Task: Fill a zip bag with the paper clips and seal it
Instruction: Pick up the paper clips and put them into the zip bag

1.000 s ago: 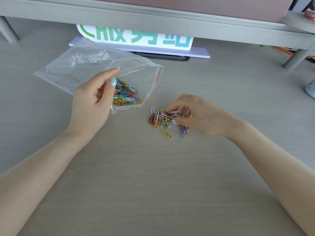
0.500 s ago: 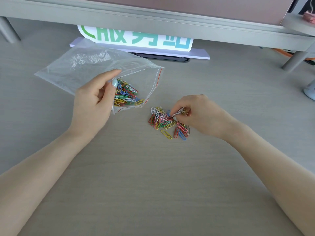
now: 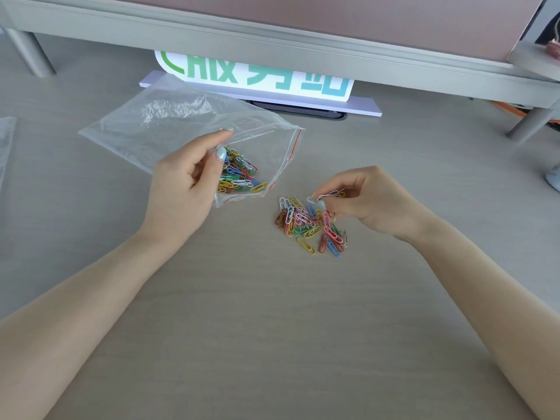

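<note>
A clear zip bag (image 3: 169, 122) with a red seal line lies on the desk, its mouth facing right. Several coloured paper clips (image 3: 239, 174) sit inside near the mouth. My left hand (image 3: 188, 183) pinches the bag's upper layer at the opening and holds it lifted. To the right, a loose pile of coloured paper clips (image 3: 309, 225) lies on the desk. My right hand (image 3: 366, 198) hovers at the pile's upper right edge, pinching a few clips between thumb and fingertips.
A white sign with green and blue lettering (image 3: 254, 77) stands on a lilac base behind the bag, under a grey shelf (image 3: 272, 43). Shelf legs stand at far left (image 3: 30, 53) and far right (image 3: 527, 122). Another plastic sheet (image 3: 6, 140) pokes in at the left edge.
My right hand has risen slightly off the pile with a few clips pinched in its fingers. The left hand and bag have stayed put.
</note>
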{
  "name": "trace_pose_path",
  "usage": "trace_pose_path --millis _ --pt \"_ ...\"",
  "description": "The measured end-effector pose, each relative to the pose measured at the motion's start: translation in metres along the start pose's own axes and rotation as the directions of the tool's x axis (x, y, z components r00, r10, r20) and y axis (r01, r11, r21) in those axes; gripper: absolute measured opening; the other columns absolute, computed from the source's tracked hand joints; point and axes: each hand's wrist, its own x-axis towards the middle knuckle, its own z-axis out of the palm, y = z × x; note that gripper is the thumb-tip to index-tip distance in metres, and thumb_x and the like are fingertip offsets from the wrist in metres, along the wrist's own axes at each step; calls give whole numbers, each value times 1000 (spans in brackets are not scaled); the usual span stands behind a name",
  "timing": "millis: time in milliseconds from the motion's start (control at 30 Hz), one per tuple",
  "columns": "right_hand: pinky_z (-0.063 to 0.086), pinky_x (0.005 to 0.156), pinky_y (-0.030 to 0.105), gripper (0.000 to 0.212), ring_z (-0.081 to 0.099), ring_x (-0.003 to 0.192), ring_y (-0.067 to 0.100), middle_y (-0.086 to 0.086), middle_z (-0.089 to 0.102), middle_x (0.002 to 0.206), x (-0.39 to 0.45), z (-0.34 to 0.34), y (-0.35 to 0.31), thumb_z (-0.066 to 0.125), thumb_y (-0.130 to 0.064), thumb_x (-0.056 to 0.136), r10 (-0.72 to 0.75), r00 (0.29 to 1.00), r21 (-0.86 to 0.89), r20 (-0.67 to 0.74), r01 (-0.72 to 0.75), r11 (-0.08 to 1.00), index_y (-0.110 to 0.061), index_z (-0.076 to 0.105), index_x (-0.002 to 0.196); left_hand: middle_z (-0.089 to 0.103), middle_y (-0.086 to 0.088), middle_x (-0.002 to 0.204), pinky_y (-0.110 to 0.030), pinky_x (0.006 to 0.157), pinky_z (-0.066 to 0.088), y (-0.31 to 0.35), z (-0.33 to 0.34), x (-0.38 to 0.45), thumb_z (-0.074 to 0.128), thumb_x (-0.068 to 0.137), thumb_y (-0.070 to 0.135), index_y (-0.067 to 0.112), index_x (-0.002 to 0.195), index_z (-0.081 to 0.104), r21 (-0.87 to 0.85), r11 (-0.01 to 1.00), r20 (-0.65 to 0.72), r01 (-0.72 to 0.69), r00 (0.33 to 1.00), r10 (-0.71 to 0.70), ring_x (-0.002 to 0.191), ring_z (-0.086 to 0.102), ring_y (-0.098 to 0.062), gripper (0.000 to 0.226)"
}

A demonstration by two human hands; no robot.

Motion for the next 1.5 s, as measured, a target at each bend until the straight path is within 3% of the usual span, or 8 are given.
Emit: trace_pose_path --millis 100,233,400,500,800,1033,1267,1500 --pt "41 68 36 30 56 61 7 3 65 74 9 4 -11 62 0 80 -23 1000 44 -22 24 999 -28 70 72 59 20 67 -24 55 35 -2 0 1 45 91 14 30 116 57 6 1000 0 8 1000 -8 56 41 -24 31" --pt "45 60 17 24 53 53 1 -9 61 58 28 26 -33 59 1 80 -84 996 78 -35 87 993 -20 69 77 51 8 62 -31 54 36 -2 -1 1 46 92 16 30 116 56 0 1000 -12 -1 1000 1 55 40 -27 30" --pt "34 49 6 12 48 44 -4 -17 54 46 58 65 -55 59 -6 81 -194 978 -36 -83 191 981 -13 68 78 54 20 63 -26 55 38 -4 0 2 46 92 14 26 118 58 0 1000 -37 -21 999 21 54 42 -19 31" --pt "28 43 15 31 42 41 0 -8 43 36 70 82 -66 52 -2 81 -242 969 -199 -46 229 953 -21 50 55 57 29 67 -18 58 39 -6 -1 3 46 93 14 22 119 58 -3 1000 -45 -22 999 22 54 43 -5 30" --pt "21 49 20 40 38 55 8 -11 35 56 95 101 -66 43 -4 83 -278 959 -436 58 275 857 -28 28 54 57 34 70 -11 61 37 -3 -1 4 46 92 17 19 119 60 -11 1000 -38 10 999 -10 56 47 1 30" --pt "35 53 26 30 48 68 18 -9 54 64 83 95 -65 45 -9 84 -287 955 -441 76 291 849 -27 49 60 56 31 65 -11 58 37 -3 -1 3 46 92 17 21 119 59 -10 1000 -34 16 999 -16 54 46 -1 30" --pt "44 82 22 27 56 90 8 -5 64 100 56 60 -53 46 -9 89 -275 960 -295 55 279 914 -21 68 99 51 1 64 -29 53 37 0 -1 3 46 92 15 28 117 56 -22 1000 -35 -4 999 3 53 41 -24 30" --pt "39 85 12 27 52 96 -6 -20 55 103 15 1 -18 59 -13 86 -91 954 -393 284 203 897 -35 62 103 55 21 62 -28 54 36 -2 -2 3 45 92 14 33 115 55 -19 1000 -17 16 1000 -16 56 40 -26 31"
